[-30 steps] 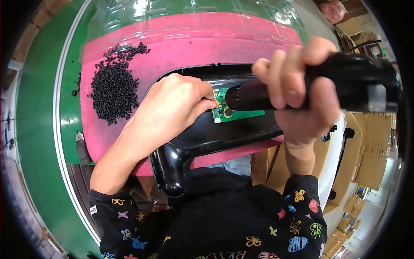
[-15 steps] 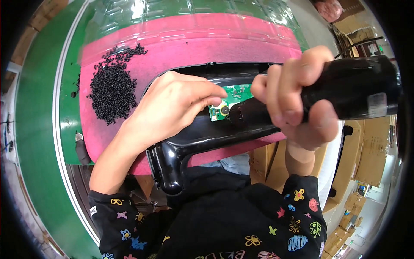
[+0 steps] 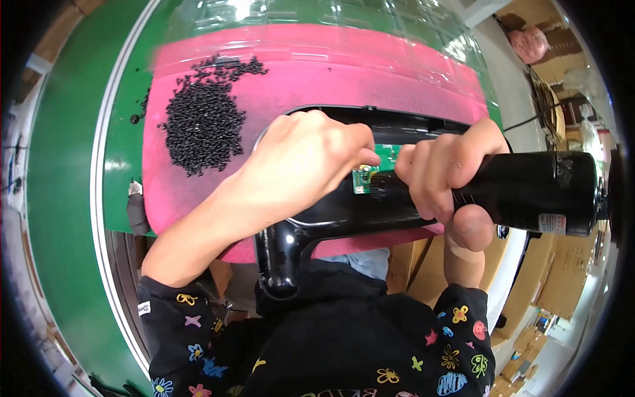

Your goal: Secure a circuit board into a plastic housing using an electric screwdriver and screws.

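Observation:
A black plastic housing point(image 3: 331, 221) with a handle-like end lies in front of me, and a green circuit board point(image 3: 389, 153) sits in it. My right hand point(image 3: 450, 175) is wrapped round a black electric screwdriver point(image 3: 536, 188). The tool's dark front end reaches the near edge of the board, where its very tip is hard to make out. My left hand point(image 3: 311, 155) bends over the left part of the housing, thumb and forefinger pinched together at the board's left side. Whatever lies between those fingertips is hidden.
A pink mat point(image 3: 192, 205) covers part of the green table point(image 3: 73, 198). A heap of small black screws point(image 3: 202, 126) lies on its left. Clear plastic trays point(image 3: 284, 43) stand along the back. A grey-wrapped pointed tool point(image 3: 137, 210) lies at the left, and cardboard boxes point(image 3: 559, 278) stand at the right.
The whole scene has shifted rightward in the picture. The screwdriver's rear end has swung toward me, with my right hand still round it. My left hand remains pinched beside the board.

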The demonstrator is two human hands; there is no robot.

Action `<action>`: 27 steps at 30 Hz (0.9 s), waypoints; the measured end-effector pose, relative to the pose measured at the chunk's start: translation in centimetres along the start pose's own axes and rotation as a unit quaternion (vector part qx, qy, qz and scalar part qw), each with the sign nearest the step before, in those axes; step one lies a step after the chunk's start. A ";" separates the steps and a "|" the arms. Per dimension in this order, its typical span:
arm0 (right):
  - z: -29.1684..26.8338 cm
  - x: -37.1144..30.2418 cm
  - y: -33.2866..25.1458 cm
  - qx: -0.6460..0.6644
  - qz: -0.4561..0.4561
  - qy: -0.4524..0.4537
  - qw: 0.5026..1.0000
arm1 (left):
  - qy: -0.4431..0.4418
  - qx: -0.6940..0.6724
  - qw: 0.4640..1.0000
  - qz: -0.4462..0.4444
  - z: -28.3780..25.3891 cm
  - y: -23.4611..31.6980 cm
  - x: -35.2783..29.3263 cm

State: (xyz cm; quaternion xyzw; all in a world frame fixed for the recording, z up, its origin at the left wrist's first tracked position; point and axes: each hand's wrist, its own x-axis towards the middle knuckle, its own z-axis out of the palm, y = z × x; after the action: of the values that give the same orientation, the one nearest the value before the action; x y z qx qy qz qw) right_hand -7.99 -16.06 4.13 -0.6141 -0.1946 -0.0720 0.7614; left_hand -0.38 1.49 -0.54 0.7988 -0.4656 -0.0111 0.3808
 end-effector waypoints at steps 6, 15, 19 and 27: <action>-0.9 0.5 0.0 0.058 -0.008 -0.107 0.992 | -0.027 0.023 0.998 -0.054 0.0 0.8 0.1; -0.8 -0.2 -0.4 0.057 0.006 -0.092 0.994 | -0.029 -0.038 0.999 -0.014 0.0 0.4 -0.1; 0.2 -0.3 -1.4 -0.019 0.007 0.027 0.999 | -0.050 -0.005 0.998 0.027 0.1 0.0 -0.2; -2.9 0.2 -4.0 0.090 -0.087 -0.073 0.989 | -0.008 -0.110 0.987 0.118 0.3 0.4 0.6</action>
State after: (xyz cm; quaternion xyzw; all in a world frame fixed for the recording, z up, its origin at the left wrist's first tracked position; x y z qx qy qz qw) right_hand -8.58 -19.78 7.32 -0.5277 -0.3081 -0.0755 0.7880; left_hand -0.46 0.68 -0.30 0.6913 -0.5556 -0.0235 0.4613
